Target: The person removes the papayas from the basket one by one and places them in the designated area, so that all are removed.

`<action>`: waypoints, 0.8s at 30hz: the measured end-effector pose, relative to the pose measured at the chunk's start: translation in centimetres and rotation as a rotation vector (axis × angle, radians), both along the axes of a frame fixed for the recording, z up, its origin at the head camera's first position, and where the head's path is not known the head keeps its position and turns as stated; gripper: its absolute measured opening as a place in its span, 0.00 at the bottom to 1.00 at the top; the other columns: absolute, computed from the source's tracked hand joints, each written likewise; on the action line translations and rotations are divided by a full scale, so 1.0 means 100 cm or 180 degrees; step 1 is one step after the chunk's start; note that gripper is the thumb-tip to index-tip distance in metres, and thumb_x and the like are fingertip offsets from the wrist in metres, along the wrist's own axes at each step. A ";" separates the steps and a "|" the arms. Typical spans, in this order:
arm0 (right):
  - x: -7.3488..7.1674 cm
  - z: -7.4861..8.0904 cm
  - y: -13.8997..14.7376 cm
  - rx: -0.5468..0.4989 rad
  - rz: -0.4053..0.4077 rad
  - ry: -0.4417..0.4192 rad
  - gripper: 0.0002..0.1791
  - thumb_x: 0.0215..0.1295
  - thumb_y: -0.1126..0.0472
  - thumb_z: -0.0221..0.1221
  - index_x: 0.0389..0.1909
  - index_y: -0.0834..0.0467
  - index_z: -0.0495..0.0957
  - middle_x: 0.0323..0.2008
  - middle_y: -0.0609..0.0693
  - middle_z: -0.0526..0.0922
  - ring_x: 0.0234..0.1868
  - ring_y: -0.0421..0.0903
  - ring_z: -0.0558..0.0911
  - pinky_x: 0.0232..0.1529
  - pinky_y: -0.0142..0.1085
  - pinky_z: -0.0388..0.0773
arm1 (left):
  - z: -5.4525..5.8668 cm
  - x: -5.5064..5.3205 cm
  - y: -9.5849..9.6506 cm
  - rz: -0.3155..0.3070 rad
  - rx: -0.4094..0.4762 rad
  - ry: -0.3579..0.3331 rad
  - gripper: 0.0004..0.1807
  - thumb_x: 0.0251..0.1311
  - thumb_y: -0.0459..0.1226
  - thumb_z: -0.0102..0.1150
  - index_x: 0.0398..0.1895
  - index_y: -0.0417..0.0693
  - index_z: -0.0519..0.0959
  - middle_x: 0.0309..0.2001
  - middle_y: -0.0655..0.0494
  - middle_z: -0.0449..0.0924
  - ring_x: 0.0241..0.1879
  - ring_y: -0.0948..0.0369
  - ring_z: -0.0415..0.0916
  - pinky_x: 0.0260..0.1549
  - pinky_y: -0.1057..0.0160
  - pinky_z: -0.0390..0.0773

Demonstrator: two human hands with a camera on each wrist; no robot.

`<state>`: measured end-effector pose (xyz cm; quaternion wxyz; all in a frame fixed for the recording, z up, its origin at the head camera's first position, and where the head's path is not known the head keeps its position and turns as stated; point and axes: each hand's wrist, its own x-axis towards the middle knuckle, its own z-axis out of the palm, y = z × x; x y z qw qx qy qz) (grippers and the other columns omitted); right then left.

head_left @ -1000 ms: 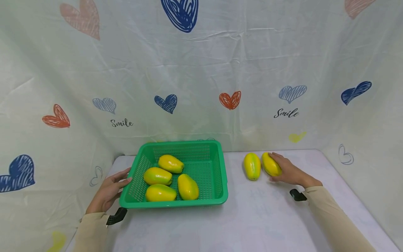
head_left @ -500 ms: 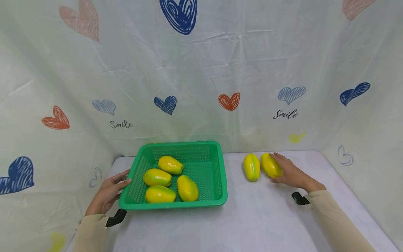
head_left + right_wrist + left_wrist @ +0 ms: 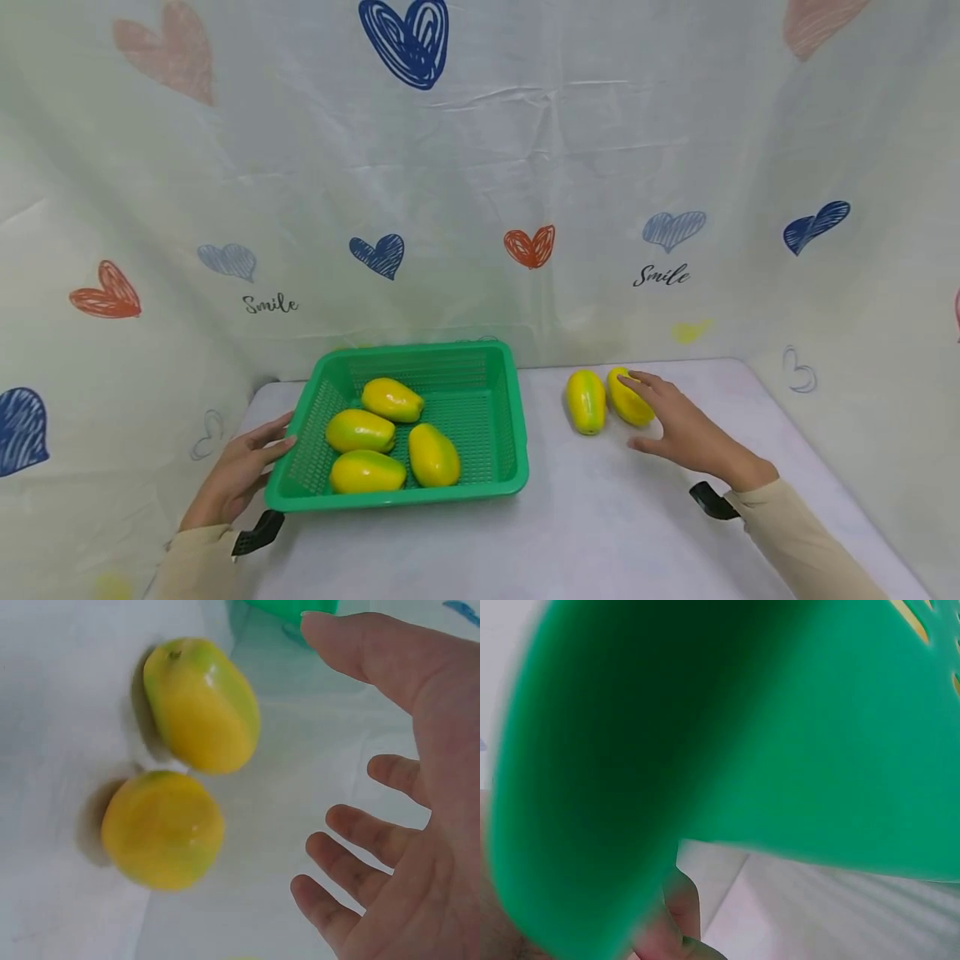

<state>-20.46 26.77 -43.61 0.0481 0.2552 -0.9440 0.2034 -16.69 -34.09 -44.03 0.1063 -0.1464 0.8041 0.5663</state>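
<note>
A green plastic basket [image 3: 517, 433] sits on the left half of the table, holding several glossy yellow-green fruits that look like papayas [image 3: 433, 455]. At its left rim, my left hand [image 3: 238, 468] grips the basket; in the left wrist view the green wall [image 3: 817, 750] hides most of that hand. Two more papayas lie side by side on the table to the right, a left one [image 3: 586, 402] and a right one [image 3: 628, 398]. Just right of the right papaya, my right hand [image 3: 686, 433] is spread with thumb and fingers apart. The right wrist view shows a gap between it and both papayas [image 3: 163, 830].
The white table [image 3: 585, 517] ends at a pale cloth backdrop [image 3: 450, 183] printed with hearts and "Smile". More cloth hangs at the left and right sides. A black strap-like piece [image 3: 712, 500] sits under each wrist.
My right hand has let go of the right papaya, spread its fingers and drawn back slightly. That papaya stays beside the other. The head view has shifted a little; my left hand stays at the basket.
</note>
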 end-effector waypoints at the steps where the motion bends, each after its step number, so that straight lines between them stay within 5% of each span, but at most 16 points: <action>1: 0.003 0.001 -0.002 0.0006 0.0033 0.0040 0.49 0.47 0.52 0.71 0.69 0.53 0.57 0.67 0.57 0.56 0.64 0.57 0.59 0.58 0.56 0.62 | 0.000 0.000 -0.001 -0.0010 0.0009 -0.0002 0.39 0.62 0.49 0.55 0.72 0.50 0.51 0.68 0.40 0.49 0.48 0.57 0.69 0.50 0.51 0.71; 13: 0.030 0.018 -0.041 0.0098 0.0485 0.0321 0.47 0.45 0.51 0.71 0.67 0.51 0.60 0.64 0.53 0.62 0.63 0.51 0.63 0.57 0.48 0.67 | 0.003 0.001 -0.001 -0.0039 0.0133 -0.0011 0.39 0.62 0.47 0.55 0.72 0.48 0.50 0.67 0.41 0.50 0.44 0.62 0.72 0.46 0.57 0.74; 24: 0.030 0.039 -0.084 0.0176 0.1010 0.0567 0.46 0.49 0.50 0.69 0.69 0.49 0.57 0.66 0.47 0.59 0.63 0.46 0.63 0.57 0.41 0.67 | 0.005 0.001 0.000 -0.0035 0.0165 -0.0030 0.39 0.62 0.47 0.55 0.72 0.47 0.50 0.67 0.40 0.51 0.43 0.62 0.72 0.47 0.55 0.74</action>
